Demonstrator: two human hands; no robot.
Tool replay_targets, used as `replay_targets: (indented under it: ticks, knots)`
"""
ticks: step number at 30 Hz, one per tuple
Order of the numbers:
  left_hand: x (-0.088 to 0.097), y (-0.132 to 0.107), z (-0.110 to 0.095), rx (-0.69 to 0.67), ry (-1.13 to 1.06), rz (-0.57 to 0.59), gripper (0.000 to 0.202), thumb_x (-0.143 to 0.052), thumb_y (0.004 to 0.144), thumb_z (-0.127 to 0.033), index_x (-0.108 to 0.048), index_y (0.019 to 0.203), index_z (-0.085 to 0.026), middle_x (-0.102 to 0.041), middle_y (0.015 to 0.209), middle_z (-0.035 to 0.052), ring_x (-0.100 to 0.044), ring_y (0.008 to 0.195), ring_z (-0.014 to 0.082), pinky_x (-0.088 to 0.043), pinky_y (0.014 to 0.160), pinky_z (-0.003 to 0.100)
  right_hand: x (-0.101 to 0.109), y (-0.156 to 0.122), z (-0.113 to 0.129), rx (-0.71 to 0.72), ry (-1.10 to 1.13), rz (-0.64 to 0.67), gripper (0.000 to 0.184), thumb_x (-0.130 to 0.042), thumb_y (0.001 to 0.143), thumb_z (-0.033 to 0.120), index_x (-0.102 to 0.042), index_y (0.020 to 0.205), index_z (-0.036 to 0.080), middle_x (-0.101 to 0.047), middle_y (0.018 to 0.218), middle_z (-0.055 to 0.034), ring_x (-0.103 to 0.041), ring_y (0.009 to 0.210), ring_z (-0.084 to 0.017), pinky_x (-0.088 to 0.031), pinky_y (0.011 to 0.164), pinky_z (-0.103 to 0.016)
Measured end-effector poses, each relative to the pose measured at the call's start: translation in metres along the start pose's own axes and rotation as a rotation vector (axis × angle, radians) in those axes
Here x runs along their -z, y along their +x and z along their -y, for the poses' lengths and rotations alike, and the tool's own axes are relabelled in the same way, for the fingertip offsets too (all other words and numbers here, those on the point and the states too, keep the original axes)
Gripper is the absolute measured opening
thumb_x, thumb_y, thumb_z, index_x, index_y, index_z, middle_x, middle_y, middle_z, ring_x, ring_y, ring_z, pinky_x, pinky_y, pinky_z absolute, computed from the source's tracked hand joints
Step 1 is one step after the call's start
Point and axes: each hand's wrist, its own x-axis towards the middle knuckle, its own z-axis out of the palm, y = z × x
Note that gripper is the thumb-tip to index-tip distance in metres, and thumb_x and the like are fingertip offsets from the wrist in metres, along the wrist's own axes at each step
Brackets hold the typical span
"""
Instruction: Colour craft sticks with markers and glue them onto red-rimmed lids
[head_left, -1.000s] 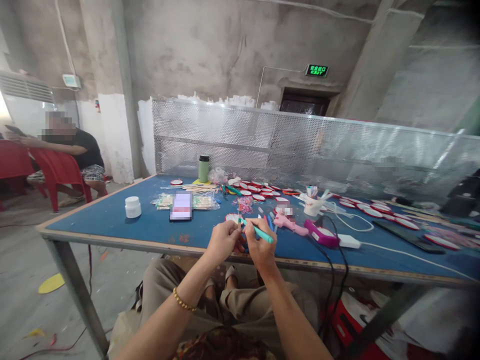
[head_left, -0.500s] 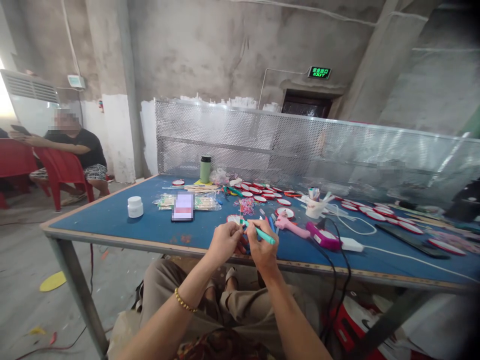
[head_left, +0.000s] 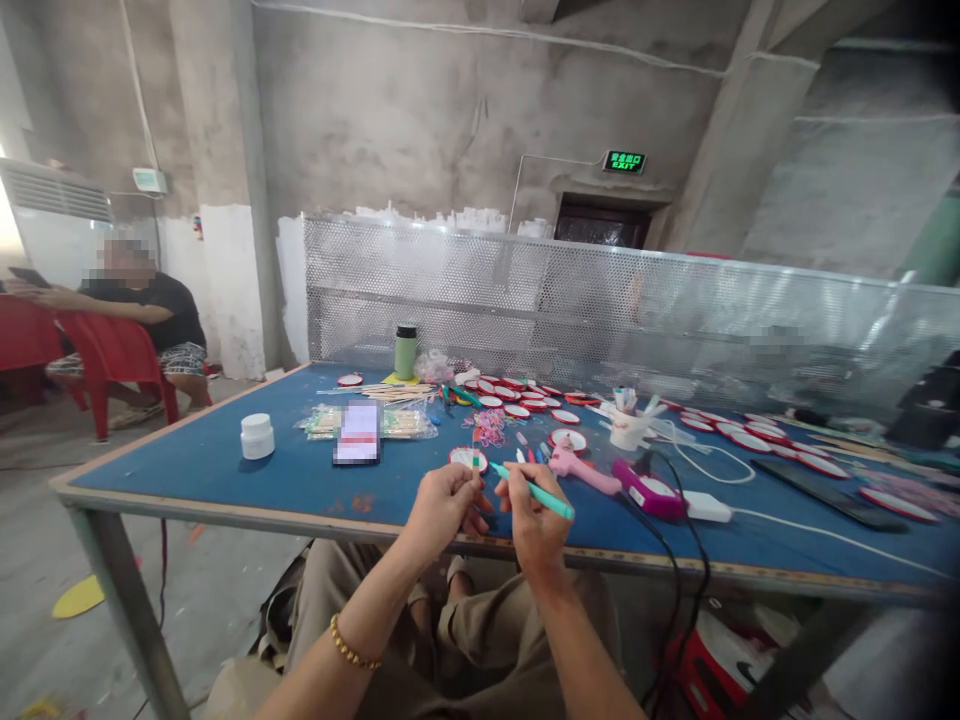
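Note:
My left hand point(head_left: 447, 500) pinches a thin flat wooden stick point(head_left: 475, 458) upright; it has green and orange-red bands near its top. In my right hand point(head_left: 537, 520) is a teal marker pen point(head_left: 553, 501), its tip pointing left and slightly apart from the stick. Both hands are over the front edge of the blue table point(head_left: 300, 492). Just behind the stick lies a round white disc with a red rim point(head_left: 457, 457). Several loose pens point(head_left: 534, 455) lie beyond my right hand, beside a pink glue gun point(head_left: 585, 470).
Left on the table are a white jar point(head_left: 257, 437), a phone point(head_left: 358, 434) and bagged wooden sticks point(head_left: 405, 420). A green bottle point(head_left: 406, 353), pink rubber bands point(head_left: 490, 427) and a pen cup point(head_left: 627, 430) stand farther back. Cables point(head_left: 694, 570) hang at right. A person point(head_left: 161, 310) sits far left.
The marker tip has moved away from the stick to the right, leaving a small gap. My right hand has shifted slightly right, and the camera view has moved a little.

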Motion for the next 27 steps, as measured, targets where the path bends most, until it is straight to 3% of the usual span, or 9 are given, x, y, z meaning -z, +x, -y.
replay_targets:
  ticks: [8,13,17,22,27]
  knots:
    - [0.002,0.003,-0.003,0.065,-0.055,0.024,0.03,-0.062,0.077,-0.044,-0.054,0.079,-0.015,-0.07,0.068,0.0052,-0.064,0.045,0.0128,-0.047,0.039,0.019,0.013,-0.006,0.002,0.012,-0.058,0.059,0.017,-0.055,0.093,0.031,-0.066,0.087,0.019,-0.063,0.063,0.0011,-0.054,0.046,-0.011,-0.043,0.042,-0.023]
    - [0.001,0.012,-0.012,0.192,-0.062,0.052,0.024,-0.063,0.075,-0.038,-0.053,0.078,-0.016,-0.069,0.064,0.0038,-0.063,0.042,0.0138,-0.046,0.036,0.019,0.046,0.005,-0.002,-0.012,-0.151,0.069,0.014,-0.057,0.093,0.029,-0.067,0.09,0.02,-0.064,0.067,0.0002,-0.056,0.049,-0.012,-0.045,0.044,-0.024]
    - [-0.001,0.024,-0.015,0.181,-0.023,0.033,0.026,-0.063,0.076,-0.04,-0.055,0.079,-0.016,-0.07,0.067,0.0043,-0.063,0.042,0.0129,-0.046,0.036,0.019,0.08,0.029,-0.01,0.033,-0.25,0.046,0.013,-0.058,0.092,0.028,-0.068,0.096,0.022,-0.065,0.069,-0.0001,-0.056,0.049,-0.012,-0.048,0.045,-0.026]
    - [-0.007,0.03,-0.002,0.235,0.031,0.03,0.031,-0.061,0.078,-0.047,-0.057,0.081,-0.016,-0.07,0.068,0.0046,-0.061,0.041,0.0112,-0.04,0.034,0.016,0.116,0.058,-0.031,0.125,-0.434,0.182,0.014,-0.057,0.092,0.027,-0.07,0.097,0.024,-0.068,0.072,-0.0014,-0.063,0.056,-0.015,-0.053,0.053,-0.028]
    - [-0.009,0.026,0.003,0.313,0.108,0.005,0.035,-0.057,0.084,-0.053,-0.059,0.083,-0.017,-0.071,0.074,0.0054,-0.059,0.043,0.0094,-0.041,0.037,0.016,0.129,0.065,-0.037,0.325,-0.546,0.356,0.017,-0.059,0.09,0.017,-0.065,0.103,0.025,-0.072,0.087,-0.0045,-0.07,0.076,-0.02,-0.057,0.071,-0.03]
